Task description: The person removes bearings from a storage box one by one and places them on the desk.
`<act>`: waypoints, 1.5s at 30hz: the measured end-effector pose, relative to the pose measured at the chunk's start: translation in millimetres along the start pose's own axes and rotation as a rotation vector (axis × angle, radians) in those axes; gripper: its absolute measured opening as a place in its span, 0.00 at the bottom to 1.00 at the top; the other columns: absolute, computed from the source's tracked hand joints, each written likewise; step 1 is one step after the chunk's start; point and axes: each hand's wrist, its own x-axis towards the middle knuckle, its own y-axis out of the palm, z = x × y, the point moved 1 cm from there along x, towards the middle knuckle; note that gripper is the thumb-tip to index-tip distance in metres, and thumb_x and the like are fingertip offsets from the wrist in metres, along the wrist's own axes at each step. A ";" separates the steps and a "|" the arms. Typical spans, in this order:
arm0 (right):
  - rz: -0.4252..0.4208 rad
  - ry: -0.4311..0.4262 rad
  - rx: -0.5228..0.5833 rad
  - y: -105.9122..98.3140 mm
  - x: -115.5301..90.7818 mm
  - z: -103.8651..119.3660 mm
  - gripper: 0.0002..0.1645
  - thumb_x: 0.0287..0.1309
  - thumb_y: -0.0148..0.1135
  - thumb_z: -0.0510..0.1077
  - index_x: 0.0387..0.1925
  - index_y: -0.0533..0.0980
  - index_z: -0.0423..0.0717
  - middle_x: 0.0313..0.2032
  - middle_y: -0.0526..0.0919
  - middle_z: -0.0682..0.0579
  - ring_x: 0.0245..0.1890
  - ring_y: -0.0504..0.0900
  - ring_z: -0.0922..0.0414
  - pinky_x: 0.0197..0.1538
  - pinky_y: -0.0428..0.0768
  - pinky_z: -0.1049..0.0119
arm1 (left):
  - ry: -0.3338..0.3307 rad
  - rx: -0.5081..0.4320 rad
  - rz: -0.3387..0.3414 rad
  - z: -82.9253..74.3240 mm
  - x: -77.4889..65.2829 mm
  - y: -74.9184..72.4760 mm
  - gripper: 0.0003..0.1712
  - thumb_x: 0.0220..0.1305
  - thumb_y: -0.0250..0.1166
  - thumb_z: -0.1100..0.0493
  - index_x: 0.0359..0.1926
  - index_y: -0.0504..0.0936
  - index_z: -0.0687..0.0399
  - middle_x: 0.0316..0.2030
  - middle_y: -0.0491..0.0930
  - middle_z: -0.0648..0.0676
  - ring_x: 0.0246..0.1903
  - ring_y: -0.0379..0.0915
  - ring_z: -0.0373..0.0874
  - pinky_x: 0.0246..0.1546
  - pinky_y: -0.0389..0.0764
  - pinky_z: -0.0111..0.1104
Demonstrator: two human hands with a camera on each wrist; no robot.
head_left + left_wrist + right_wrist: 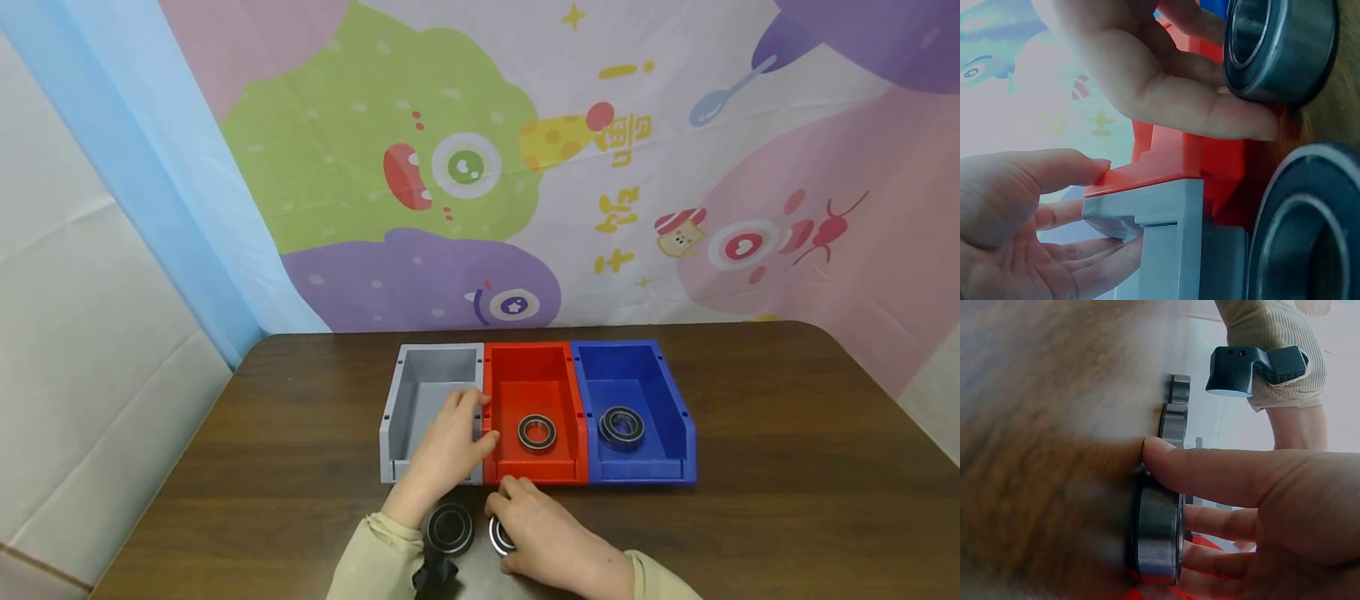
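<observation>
In front of the bins my right hand [558, 537] pinches a ball bearing [498, 537] by its rim, thumb on one side and fingers on the other. The right wrist view shows this bearing [1160, 540] standing low over the wooden table. My left hand [442, 446] lies over the grey bin [386, 446], with its thumb on the red bin's [581, 417] rim and its other fingers spread on the grey side of the divider. Beside my left wrist another bearing [449, 529] lies on the table; in the left wrist view this bearing [1304, 231] looms large.
One bearing [537, 433] lies inside the red bin and another bearing [622, 427] inside the blue bin [678, 450]. The three bins stand side by side. Behind the table [772, 433] hangs a cartoon-printed curtain [420, 75]. My left wrist carries a black camera [1235, 372].
</observation>
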 end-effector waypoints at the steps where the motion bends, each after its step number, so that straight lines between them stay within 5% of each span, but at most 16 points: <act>1: 0.007 0.003 0.006 0.2 0.2 -0.1 0.24 0.32 0.76 0.46 0.35 0.75 0.50 0.31 0.69 0.58 0.33 0.67 0.62 0.38 0.73 0.70 | 0.000 0.000 0.000 0.0 -0.1 -0.1 0.23 0.55 0.63 0.58 0.52 0.70 0.57 0.46 0.70 0.58 0.33 0.71 0.48 0.35 0.77 0.39; 22: 0.035 0.015 0.008 1.9 0.1 -0.6 0.24 0.35 0.75 0.47 0.38 0.76 0.50 0.33 0.71 0.57 0.34 0.69 0.62 0.41 0.75 0.67 | -0.001 -0.005 0.002 0.3 -0.3 0.8 0.22 0.55 0.63 0.58 0.51 0.70 0.57 0.45 0.70 0.58 0.33 0.72 0.48 0.35 0.77 0.39; 36: -0.032 0.024 0.017 -9.2 -1.9 0.7 0.21 0.39 0.72 0.50 0.37 0.77 0.48 0.31 0.73 0.57 0.32 0.72 0.61 0.38 0.75 0.67 | 0.012 -0.006 -0.003 0.4 -0.1 0.2 0.22 0.56 0.63 0.58 0.51 0.70 0.57 0.45 0.70 0.57 0.32 0.72 0.48 0.32 0.76 0.36; 40: -0.093 0.046 0.053 -16.7 -2.2 -1.9 0.17 0.44 0.69 0.49 0.35 0.77 0.47 0.29 0.73 0.58 0.30 0.72 0.62 0.35 0.75 0.68 | 0.011 0.001 -0.007 0.1 0.1 0.1 0.22 0.55 0.63 0.58 0.51 0.70 0.57 0.45 0.70 0.58 0.31 0.72 0.48 0.32 0.76 0.37; 45: -0.284 0.069 0.058 -28.6 -4.6 -7.1 0.10 0.47 0.66 0.47 0.31 0.77 0.47 0.27 0.73 0.57 0.27 0.73 0.62 0.31 0.75 0.68 | 0.009 0.017 -0.008 0.5 0.6 0.4 0.22 0.55 0.63 0.58 0.51 0.70 0.57 0.45 0.70 0.58 0.30 0.72 0.48 0.30 0.76 0.36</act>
